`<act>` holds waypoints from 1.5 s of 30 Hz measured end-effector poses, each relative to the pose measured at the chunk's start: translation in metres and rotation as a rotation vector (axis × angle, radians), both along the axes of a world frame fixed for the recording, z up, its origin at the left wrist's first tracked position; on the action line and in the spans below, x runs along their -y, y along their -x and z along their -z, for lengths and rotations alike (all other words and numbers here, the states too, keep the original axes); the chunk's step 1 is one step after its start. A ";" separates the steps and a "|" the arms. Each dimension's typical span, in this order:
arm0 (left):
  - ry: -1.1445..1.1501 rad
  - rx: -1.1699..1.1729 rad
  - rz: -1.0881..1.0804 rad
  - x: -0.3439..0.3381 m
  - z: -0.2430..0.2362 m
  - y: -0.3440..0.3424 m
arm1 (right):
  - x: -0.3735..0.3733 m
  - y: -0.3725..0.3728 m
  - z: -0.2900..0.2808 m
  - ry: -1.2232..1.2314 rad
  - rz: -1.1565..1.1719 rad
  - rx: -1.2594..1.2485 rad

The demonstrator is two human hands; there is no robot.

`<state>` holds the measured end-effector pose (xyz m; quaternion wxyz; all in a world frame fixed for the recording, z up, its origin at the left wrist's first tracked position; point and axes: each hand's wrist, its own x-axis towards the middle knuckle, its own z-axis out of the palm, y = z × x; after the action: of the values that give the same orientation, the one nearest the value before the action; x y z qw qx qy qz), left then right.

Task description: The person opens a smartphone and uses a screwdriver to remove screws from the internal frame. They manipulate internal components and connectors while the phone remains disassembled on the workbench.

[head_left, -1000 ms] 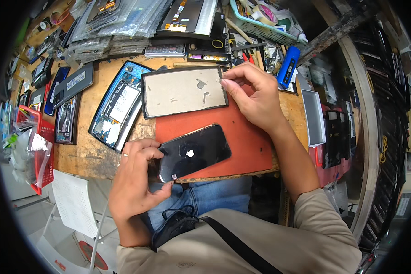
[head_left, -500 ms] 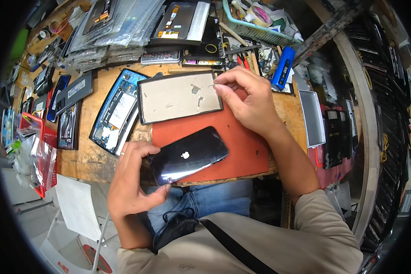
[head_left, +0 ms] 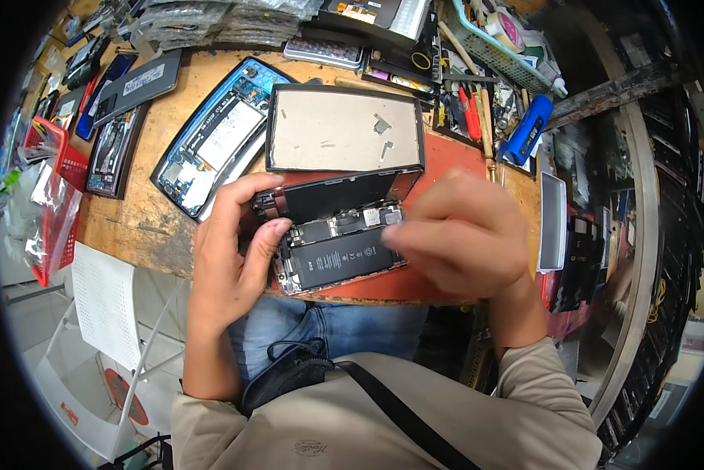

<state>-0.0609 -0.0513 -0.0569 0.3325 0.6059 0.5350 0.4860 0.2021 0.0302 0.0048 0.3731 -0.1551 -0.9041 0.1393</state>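
Note:
An opened phone (head_left: 328, 262) lies on a red mat (head_left: 438, 290), its battery and internal parts exposed, with the screen assembly (head_left: 339, 192) raised upright along its far side. My left hand (head_left: 233, 251) grips the screen's left end and the phone between fingers and thumb. My right hand (head_left: 472, 235), blurred, is curled over the phone's right end; what its fingertips hold, if anything, cannot be made out. Behind the phone sits a shallow tray (head_left: 321, 125) with small metal pieces on its pale base.
A disassembled blue-framed phone (head_left: 211, 137) lies left of the tray. A red basket (head_left: 66, 235) with bags sits at the left edge. Stacked wrapped panels (head_left: 227, 23), pliers (head_left: 471, 117), a blue cylindrical tool (head_left: 528, 129) and a green basket (head_left: 512, 63) crowd the back.
The phone, earlier closed with its back up, is now opened with the screen raised. My left hand moved up with it; my right hand came from the tray down to the phone.

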 end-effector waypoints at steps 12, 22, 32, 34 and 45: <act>-0.170 -0.069 -0.040 -0.004 0.009 0.000 | 0.017 0.031 0.040 -0.202 0.085 0.213; -0.192 0.022 -0.057 -0.005 0.018 -0.002 | 0.019 0.033 0.039 -0.175 0.059 0.309; -0.314 -0.241 -0.030 -0.012 -0.004 0.001 | 0.020 0.032 0.034 -0.062 0.062 0.321; -0.338 -0.312 -0.018 -0.011 -0.007 0.002 | 0.020 0.033 0.033 -0.031 0.074 0.318; -0.353 -0.464 0.043 -0.010 -0.009 0.002 | -0.003 0.007 0.012 -0.108 0.346 -0.047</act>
<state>-0.0629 -0.0414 -0.0478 0.1008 0.7606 0.4910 0.4127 0.1953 0.0330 -0.0067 0.4202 -0.2847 -0.8611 0.0281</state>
